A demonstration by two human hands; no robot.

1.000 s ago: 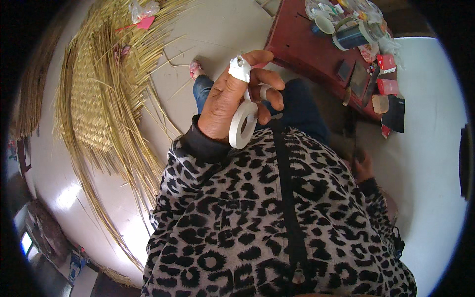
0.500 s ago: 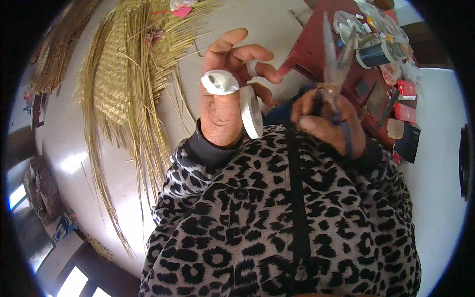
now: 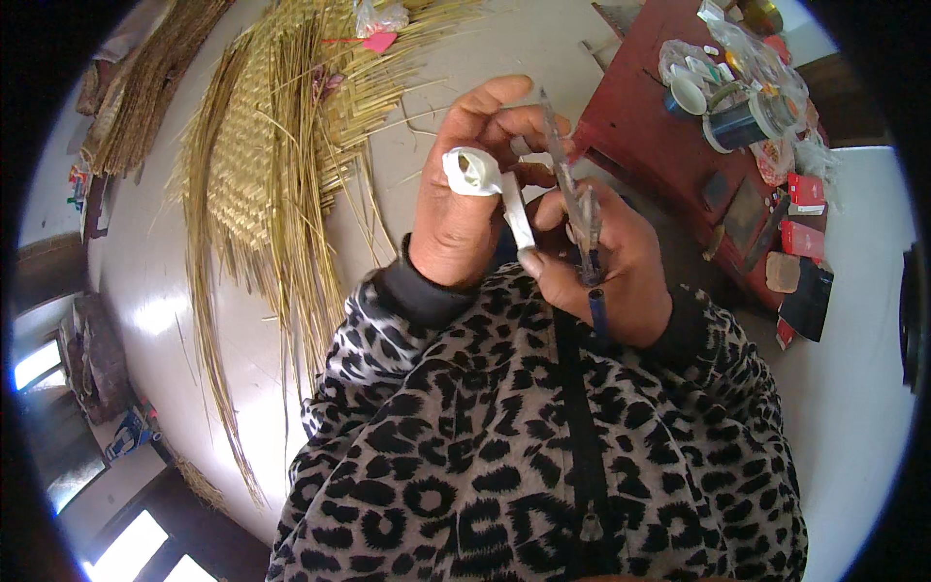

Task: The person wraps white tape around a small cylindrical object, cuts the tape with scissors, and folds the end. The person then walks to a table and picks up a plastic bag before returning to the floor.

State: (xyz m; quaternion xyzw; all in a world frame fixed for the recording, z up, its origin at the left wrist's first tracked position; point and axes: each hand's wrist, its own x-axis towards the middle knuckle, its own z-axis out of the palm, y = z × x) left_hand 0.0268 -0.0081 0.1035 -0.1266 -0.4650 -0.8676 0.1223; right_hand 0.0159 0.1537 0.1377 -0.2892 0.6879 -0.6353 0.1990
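My left hand is raised, its fingers curled but apart and gripping nothing. White tape is wound round its thumb tip, and a narrow white piece hangs from it; whether this is a loose strip or the roll seen edge-on, I cannot tell. In my right hand is a pair of scissors with dark blue handles, blades pointing up past the left fingers. The right thumb touches the lower end of the hanging tape. The other right fingers are partly hidden behind the scissors.
A partly woven straw mat with long loose strands lies on the pale floor at left. At right stands a dark red table bearing a blue spool-like container, a cup, plastic bags and red boxes. Bundled stalks lie far left.
My right hand has come left with the scissors to meet the tape beside my left hand. The tape roll, seen broadside before, now shows as a narrow white piece. The view has shifted slightly.
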